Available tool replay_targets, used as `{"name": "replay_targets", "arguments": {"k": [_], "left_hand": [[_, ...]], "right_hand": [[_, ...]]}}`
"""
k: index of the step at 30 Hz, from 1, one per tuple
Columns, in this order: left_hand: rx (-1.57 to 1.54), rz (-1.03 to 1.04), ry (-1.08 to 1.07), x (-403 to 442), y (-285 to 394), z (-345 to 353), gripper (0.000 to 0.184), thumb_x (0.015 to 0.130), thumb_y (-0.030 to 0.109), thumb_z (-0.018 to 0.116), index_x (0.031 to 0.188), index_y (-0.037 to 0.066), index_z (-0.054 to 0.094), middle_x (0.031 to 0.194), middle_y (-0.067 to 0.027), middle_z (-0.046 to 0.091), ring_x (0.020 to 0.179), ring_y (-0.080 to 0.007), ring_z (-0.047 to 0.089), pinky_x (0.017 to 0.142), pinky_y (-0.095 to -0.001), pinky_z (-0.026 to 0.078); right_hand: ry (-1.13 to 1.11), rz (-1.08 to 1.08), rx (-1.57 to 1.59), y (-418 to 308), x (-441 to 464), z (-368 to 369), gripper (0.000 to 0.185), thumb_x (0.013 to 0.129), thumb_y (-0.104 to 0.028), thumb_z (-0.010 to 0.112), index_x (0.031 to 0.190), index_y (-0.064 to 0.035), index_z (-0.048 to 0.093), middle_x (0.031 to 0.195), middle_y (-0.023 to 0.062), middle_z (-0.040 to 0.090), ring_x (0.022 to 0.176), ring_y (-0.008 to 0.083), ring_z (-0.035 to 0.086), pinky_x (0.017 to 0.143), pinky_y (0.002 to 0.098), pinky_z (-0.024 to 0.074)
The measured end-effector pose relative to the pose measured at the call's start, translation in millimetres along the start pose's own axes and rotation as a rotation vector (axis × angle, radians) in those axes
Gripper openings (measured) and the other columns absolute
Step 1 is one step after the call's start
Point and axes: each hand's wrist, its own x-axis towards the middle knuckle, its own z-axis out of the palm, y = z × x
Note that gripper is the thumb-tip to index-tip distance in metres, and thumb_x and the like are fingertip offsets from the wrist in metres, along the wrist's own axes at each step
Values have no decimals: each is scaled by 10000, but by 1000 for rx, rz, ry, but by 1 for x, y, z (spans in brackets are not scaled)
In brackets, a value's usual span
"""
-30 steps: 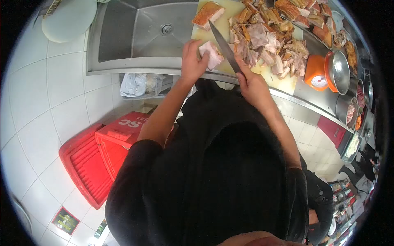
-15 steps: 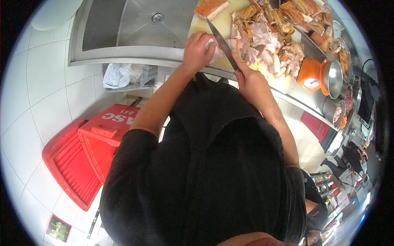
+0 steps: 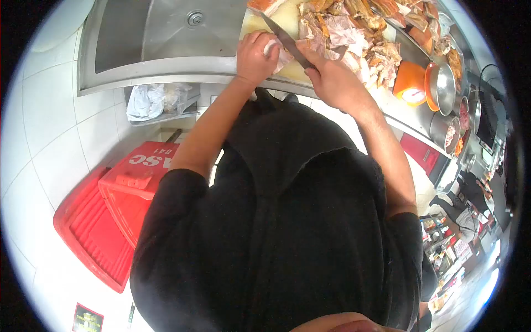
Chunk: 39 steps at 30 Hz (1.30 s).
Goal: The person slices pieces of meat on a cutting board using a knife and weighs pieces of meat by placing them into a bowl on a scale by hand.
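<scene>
My left hand (image 3: 257, 57) is closed on a pale piece of meat (image 3: 282, 58) at the near edge of the yellowish cutting board (image 3: 255, 23). In my right hand (image 3: 336, 82) is the handle of a long knife (image 3: 287, 41), its blade pointing away and to the left, just right of that piece. Beyond the knife tip lies a block of meat with orange-brown skin (image 3: 267, 5). Many chopped chunks of roasted meat (image 3: 345, 34) are heaped on the board to the right of the blade.
A steel sink (image 3: 193, 41) is on the left. Right of the board stand an orange scale (image 3: 410, 83) with a steel bowl (image 3: 443, 88) and metal containers (image 3: 446, 133). Red crates (image 3: 130, 177) sit below left. Other people (image 3: 467, 221) are at far lower right.
The view has shifted, so the counter sits farther left and higher. My left hand has wrapped further over the meat piece, and my right hand has turned over the knife handle.
</scene>
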Motion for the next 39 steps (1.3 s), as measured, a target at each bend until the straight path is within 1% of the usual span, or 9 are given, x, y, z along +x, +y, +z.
{"name": "replay_targets", "arguments": {"k": [3, 10, 19, 23, 25, 31, 34, 37, 39], "left_hand": [[-15, 14, 25, 0, -3, 3, 174, 804, 151, 761, 972, 130, 719, 1066, -60, 712, 1015, -316, 651, 858, -450, 501], [-22, 7, 21, 0, -7, 7, 176, 802, 129, 759, 974, 132, 718, 1036, -53, 724, 998, -310, 661, 843, -445, 500], [-52, 3, 53, -5, -10, 12, 184, 815, 133, 755, 995, 140, 717, 1048, -38, 732, 1006, -301, 659, 867, -447, 485], [-44, -8, 52, -4, -7, 6, 177, 829, 150, 756, 1002, 147, 718, 1054, -34, 737, 1022, -294, 653, 875, -440, 477], [-66, -30, 51, -9, -6, 8, 175, 835, 152, 756, 1005, 149, 718, 1056, -31, 738, 1026, -293, 652, 884, -440, 474], [-113, -78, 34, -9, -5, 8, 197, 840, 131, 760, 1031, 139, 713, 1090, -47, 731, 1048, -305, 653, 935, -452, 473], [-105, -85, 12, -10, -6, 6, 212, 845, 125, 761, 1052, 119, 716, 1112, -87, 719, 1077, -323, 651, 968, -455, 473], [-121, -108, -7, -10, -5, 5, 213, 851, 126, 760, 1058, 108, 715, 1109, -102, 716, 1083, -332, 647, 970, -458, 472], [-131, -106, -4, -9, -6, 7, 208, 855, 127, 759, 1056, 103, 714, 1102, -108, 714, 1081, -337, 644, 968, -459, 471]], "right_hand": [[75, -28, -10, 2, -16, 1, 574, 1016, -151, 577, 1571, -233, 461, 1036, 276, 725, 993, 468, 697, 916, 533, 545], [83, -63, -79, 12, 16, 15, 602, 1010, -140, 561, 1588, -255, 439, 1177, 267, 707, 1067, 459, 682, 961, 526, 527], [-114, 138, -9, -9, 2, 0, 611, 1008, -126, 530, 1601, -201, 405, 1312, 287, 655, 1182, 481, 639, 1018, 540, 518], [-49, 80, 3, 6, 1, 7, 590, 1038, -160, 561, 1600, -275, 421, 1081, 288, 720, 997, 451, 701, 921, 513, 545], [-108, 121, -12, -1, -19, -14, 589, 1040, -159, 563, 1601, -266, 419, 1113, 283, 719, 1016, 450, 701, 931, 502, 547], [55, 140, 128, 29, -27, -6, 613, 1032, -143, 595, 1604, -270, 416, 1190, 257, 713, 1086, 448, 691, 985, 486, 535], [57, 87, 158, 32, -31, 7, 615, 1032, -151, 602, 1603, -286, 417, 1164, 256, 720, 1045, 451, 697, 961, 490, 546], [-60, 168, 171, 23, -28, 3, 613, 1030, -153, 605, 1598, -292, 423, 1151, 245, 727, 987, 450, 707, 920, 496, 558], [-1, 106, 184, 32, -27, 12, 611, 1026, -163, 610, 1591, -314, 433, 971, 262, 724, 860, 445, 706, 839, 510, 558]]}}
